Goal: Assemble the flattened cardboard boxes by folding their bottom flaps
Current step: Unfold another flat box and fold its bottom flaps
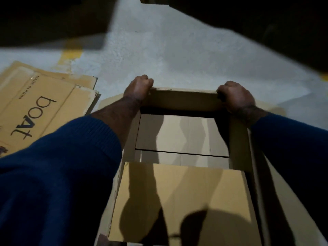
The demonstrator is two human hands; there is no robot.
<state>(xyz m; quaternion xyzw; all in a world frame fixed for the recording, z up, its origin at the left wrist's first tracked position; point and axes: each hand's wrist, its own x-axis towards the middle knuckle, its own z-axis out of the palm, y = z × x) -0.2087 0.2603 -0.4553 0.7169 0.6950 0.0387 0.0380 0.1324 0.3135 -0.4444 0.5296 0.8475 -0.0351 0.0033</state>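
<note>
On the grey floor point(177, 59) I see the open cardboard box point(184, 99) standing upright; the left hand point(139, 86) grips the far wall at its left corner, fingers curled over the edge; the right hand point(234, 96) grips the same wall at the right corner; inside, the bottom flaps point(177, 134) lie flat; flattened boxes point(35, 107) marked "boat" lie on the left.

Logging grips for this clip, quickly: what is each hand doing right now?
Left hand: closed, fingers curled over the far top edge of the box.
Right hand: closed, gripping the same edge.
</note>
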